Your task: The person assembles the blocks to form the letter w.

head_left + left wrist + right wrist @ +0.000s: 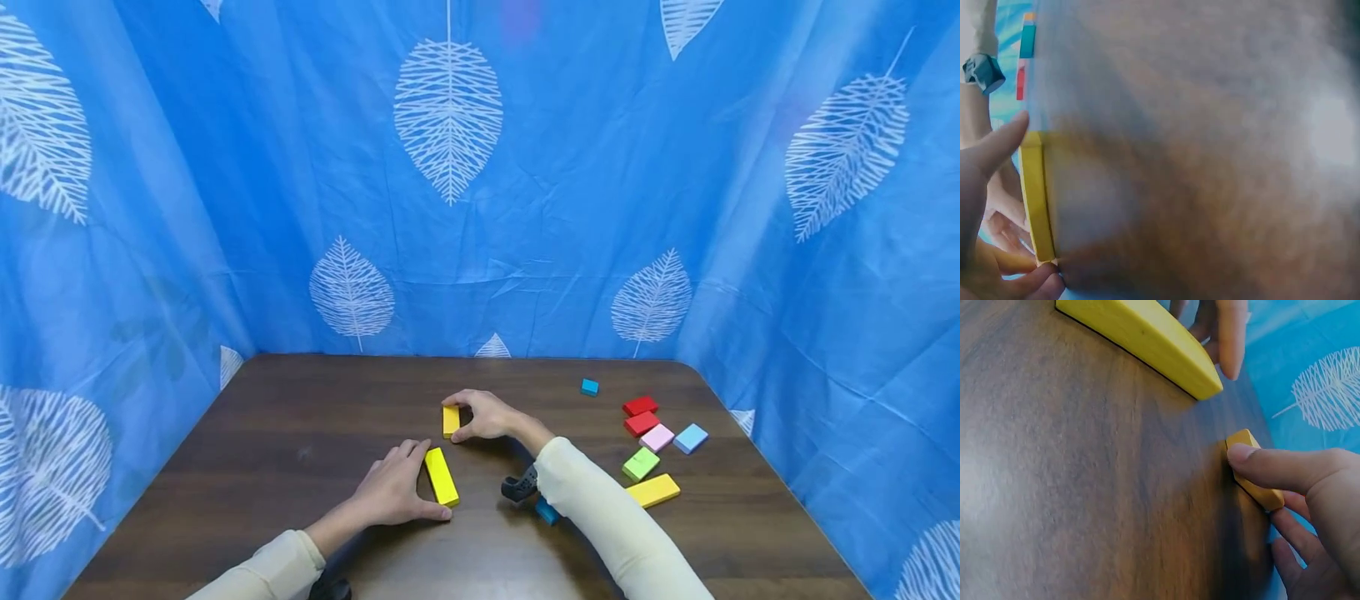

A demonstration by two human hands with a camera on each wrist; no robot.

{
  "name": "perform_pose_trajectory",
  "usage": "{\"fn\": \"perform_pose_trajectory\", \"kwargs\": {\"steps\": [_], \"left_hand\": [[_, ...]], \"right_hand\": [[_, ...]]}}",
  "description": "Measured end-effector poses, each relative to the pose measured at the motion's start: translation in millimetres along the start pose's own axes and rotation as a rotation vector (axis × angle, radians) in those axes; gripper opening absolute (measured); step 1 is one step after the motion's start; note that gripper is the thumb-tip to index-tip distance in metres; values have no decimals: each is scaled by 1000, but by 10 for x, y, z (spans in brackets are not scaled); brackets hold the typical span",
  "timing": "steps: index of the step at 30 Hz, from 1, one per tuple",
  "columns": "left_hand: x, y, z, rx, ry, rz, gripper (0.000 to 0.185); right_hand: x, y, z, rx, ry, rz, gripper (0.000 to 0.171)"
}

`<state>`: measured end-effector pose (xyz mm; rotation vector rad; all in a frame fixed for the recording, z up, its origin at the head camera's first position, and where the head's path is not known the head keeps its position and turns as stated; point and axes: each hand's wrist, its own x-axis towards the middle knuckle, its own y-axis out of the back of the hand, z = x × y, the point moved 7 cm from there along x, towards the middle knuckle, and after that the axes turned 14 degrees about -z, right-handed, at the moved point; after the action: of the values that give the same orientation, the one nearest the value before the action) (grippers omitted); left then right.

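A long yellow block (442, 477) lies on the wooden table, between the thumb and fingers of my left hand (396, 486). The left thumb (1007, 145) is a little apart from its near end, while the fingertips are close by the far end; whether they touch is unclear. Just beyond, my right hand (486, 415) pinches a shorter yellow-orange block (1262, 491) by its ends, thumb on the near side and fingers behind. This block is at the tabletop, a short gap from the long one. My fingers partly cover it in the right wrist view.
To the right lie two red blocks (640, 406), a pink block (657, 437), a light blue block (691, 438), a green block (641, 464) and a long yellow-orange block (660, 490). A blue block (589, 387) sits farther back; another blue block (547, 511) is partly under my right forearm.
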<state>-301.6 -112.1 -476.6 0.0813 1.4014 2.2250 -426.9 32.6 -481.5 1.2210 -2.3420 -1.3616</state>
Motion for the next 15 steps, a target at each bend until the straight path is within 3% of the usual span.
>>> {"fn": "perform_pose_trajectory", "kwargs": {"steps": [4, 7, 10, 15], "left_hand": [[-52, 30, -38, -79, 1, 33, 103], [-75, 58, -53, -106, 10, 75, 85], [-85, 57, -46, -76, 8, 101, 70], [-70, 28, -16, -27, -12, 124, 67]], "right_hand": [[-35, -8, 46, 70, 3, 11, 72], [-70, 45, 112, 119, -19, 47, 63], [-68, 66, 168, 155, -45, 65, 50], [-12, 52, 183, 172, -58, 62, 36]]}}
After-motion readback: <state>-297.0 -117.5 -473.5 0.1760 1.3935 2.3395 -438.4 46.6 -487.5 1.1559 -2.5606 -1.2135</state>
